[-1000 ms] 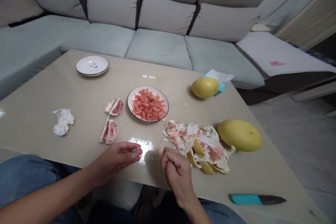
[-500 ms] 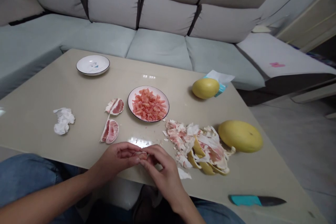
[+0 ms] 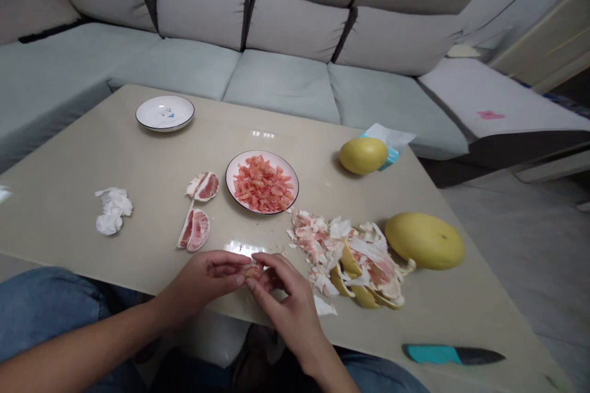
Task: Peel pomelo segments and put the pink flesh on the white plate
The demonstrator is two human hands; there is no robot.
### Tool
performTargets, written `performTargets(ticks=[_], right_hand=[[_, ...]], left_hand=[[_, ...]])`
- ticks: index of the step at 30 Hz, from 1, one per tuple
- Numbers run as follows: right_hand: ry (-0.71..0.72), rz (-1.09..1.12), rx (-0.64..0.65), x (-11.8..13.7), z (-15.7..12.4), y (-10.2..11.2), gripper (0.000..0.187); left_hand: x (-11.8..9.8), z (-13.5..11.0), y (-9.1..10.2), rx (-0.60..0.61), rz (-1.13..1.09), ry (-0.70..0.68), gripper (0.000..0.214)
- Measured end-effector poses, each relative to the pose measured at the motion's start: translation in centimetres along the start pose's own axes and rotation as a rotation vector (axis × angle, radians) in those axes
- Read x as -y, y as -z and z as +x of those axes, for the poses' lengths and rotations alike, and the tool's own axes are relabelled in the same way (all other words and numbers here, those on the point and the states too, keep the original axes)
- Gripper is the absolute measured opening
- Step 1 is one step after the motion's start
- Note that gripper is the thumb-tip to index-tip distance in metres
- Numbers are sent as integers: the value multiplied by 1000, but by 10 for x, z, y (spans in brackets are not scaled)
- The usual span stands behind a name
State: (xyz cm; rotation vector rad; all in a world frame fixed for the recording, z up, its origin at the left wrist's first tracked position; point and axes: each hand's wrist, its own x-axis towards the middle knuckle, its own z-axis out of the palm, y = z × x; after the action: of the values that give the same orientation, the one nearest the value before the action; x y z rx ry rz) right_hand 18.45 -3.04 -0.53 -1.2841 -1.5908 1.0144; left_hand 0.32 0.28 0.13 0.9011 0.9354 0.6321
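Low at the near edge of the table (image 3: 138, 159), bottom centre, the left hand (image 3: 203, 279) and right hand (image 3: 288, 295) are half curled, pinching a small pomelo piece (image 3: 251, 271) between their fingertips, a light grip that suits something so soft. The piece shows pink flesh with a pale edge, just left of the peel heap (image 3: 345, 258).
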Motion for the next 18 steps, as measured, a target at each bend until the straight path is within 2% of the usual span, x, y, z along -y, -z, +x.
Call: performTargets(ticks=[2,4,6,9,14,18], right_hand=[[43,-40,7,0,0,0,29],[79,-75,13,0,0,1,23],[99,-100,4,-1,-1,2,17],[129,-169,-15,-4,-3,2,21],[217,-283,-64,-10,-6,-3,27],[163,-262,-113,-7,-4,-8,23]], left_hand=[[1,0,1,10,35,-32,30],[2,0,2,2,95,-67,30],[2,0,3,-38,173,-94,30],[0,-1,2,-93,251,-126,29],[-1,-5,-3,-94,234,-140,25],[-3,-7,-8,-77,220,-126,22]])
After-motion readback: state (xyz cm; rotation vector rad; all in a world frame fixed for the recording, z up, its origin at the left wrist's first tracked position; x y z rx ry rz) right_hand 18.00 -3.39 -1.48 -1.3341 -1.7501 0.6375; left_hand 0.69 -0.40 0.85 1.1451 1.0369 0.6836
